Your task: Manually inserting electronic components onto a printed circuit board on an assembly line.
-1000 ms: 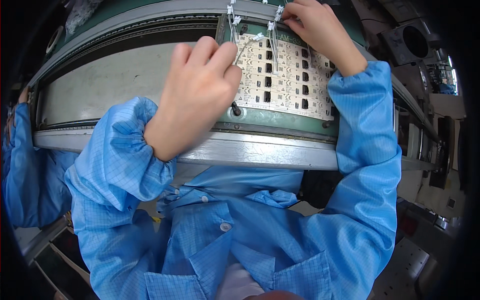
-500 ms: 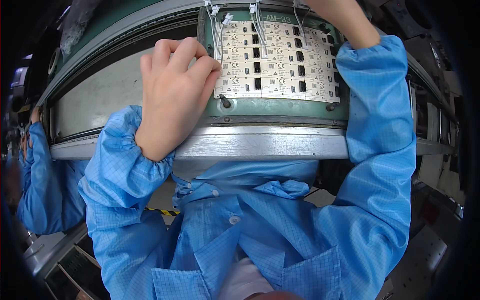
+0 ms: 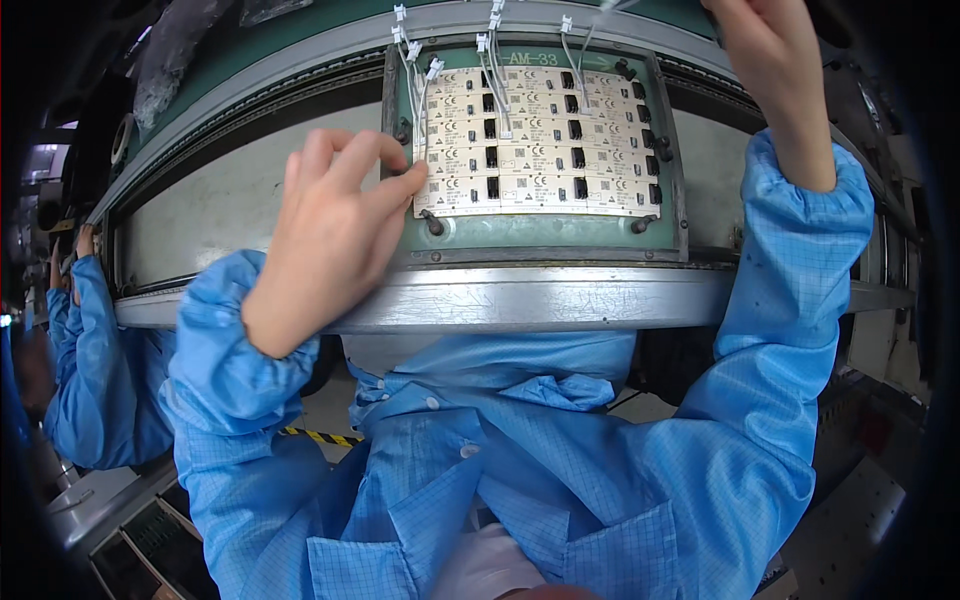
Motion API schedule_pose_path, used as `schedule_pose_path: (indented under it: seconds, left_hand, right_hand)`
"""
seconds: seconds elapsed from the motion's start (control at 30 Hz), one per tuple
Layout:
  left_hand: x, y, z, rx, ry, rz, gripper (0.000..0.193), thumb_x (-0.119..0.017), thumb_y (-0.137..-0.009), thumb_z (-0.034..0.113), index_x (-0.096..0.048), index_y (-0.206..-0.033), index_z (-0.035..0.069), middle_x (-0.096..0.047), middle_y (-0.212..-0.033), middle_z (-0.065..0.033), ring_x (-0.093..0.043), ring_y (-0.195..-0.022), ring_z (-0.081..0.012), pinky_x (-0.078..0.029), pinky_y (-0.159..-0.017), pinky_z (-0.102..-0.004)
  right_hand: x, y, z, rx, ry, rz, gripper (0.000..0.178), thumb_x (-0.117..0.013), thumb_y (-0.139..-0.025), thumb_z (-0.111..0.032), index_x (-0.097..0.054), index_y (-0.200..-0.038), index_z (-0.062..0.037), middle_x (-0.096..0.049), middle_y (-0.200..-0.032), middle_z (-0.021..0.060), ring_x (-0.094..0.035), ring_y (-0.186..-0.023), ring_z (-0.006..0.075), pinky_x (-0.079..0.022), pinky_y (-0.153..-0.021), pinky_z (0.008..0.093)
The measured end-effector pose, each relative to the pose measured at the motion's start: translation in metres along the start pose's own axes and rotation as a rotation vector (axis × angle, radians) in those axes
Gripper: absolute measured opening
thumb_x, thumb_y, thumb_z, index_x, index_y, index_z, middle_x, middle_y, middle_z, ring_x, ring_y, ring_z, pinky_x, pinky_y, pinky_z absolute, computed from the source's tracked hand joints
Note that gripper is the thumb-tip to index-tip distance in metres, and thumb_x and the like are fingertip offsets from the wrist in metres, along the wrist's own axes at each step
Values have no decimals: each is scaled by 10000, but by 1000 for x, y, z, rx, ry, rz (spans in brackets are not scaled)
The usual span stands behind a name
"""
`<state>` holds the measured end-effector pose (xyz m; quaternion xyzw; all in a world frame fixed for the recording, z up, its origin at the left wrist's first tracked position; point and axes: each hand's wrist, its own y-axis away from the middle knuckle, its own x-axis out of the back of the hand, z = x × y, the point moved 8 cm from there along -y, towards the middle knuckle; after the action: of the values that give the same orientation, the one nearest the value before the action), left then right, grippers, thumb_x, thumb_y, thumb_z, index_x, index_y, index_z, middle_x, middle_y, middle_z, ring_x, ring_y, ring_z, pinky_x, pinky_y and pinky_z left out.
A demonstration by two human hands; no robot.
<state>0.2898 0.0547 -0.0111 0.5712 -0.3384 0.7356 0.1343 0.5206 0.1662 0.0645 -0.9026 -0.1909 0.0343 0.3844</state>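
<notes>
Your left hand (image 3: 330,235) rests on the left edge of the green fixture (image 3: 535,232), which sits in the grey conveyor rail (image 3: 530,300) in front of you. The fingers (image 3: 385,185) are curled loosely, their tips touching the lower left corner of the board panel (image 3: 540,145); they press against it and close on nothing.

The panel is a pale grid of small circuit boards with rows of black parts, lying flat inside the fixture and filling most of it. Dark pegs (image 3: 432,222) stand at the fixture's corners just outside the panel.

Thin white wires (image 3: 495,60) with small white connectors come down from above the fixture and lie over the upper left part of the panel. More of them reach the upper middle.

Your right hand (image 3: 770,60) is raised above the fixture's upper right corner, and most of its fingers are cut off by the picture's top edge. You cannot tell from here how far they are open or whether they grip anything; a wire runs toward them near the top of the fixture.

Both your arms wear blue sleeves (image 3: 790,300). Far to the left of the fixture, another person's blue sleeve (image 3: 90,370) and hand (image 3: 82,240) reach up to the same rail.
</notes>
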Motion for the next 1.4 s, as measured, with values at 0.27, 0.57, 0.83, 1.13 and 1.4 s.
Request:
schedule_pose_path:
  seconds: [0.27, 0.57, 0.83, 1.13, 1.4]
  left_hand:
    - [-46, -192, -37, -335, -113, -61, 209, -646, -851, 127, -740, -1026, 65, -697, -1001, -160, -687, -953, -372, -543, -858, -477]
    - [-71, -209, -40, -633, -105, -112, 109, -641, -839, 113, -690, -909, 44, -689, -899, -159, -683, -895, -379, -538, -797, -474]
    - [-63, -240, -95, 95, 671, -113, 134, -684, -850, 95, -640, -957, 29, -724, -850, -73, -683, -769, -160, -528, -681, -295]
    - [16, -156, -78, 28, 955, 60, 98, -639, -1007, 79, -601, -1020, -11, -712, -889, -94, -687, -813, -134, -576, -762, -245]
    - [21, -67, -49, -238, 1616, 100, 79, -576, -1024, 12, -556, -1092, -22, -703, -992, -130, -671, -899, -138, -554, -818, -262]
  right_hand:
    - [23, 31, 2, -484, 211, 67, 156, -577, -1060, -150, -646, -1129, -29, -668, -769, 4, -549, -569, 13, -377, -489, 140]
    - [40, 86, 6, -579, 304, -79, 227, -609, -1044, -151, -645, -1203, 7, -751, -1031, 133, -726, -884, 149, -586, -773, 261]
    - [-8, 90, -17, -330, 778, 42, 163, -617, -1003, 22, -635, -1164, 41, -754, -1089, 161, -738, -1050, 205, -579, -926, 284]
    - [-19, 113, 20, -508, 904, -126, 102, -645, -993, -31, -654, -1091, -6, -755, -1125, 131, -742, -1012, 196, -578, -842, 272]
    - [-23, 114, 10, -249, 1185, -275, 101, -775, -836, -150, -753, -922, -103, -677, -1275, 50, -560, -1209, 271, -334, -1068, 421]
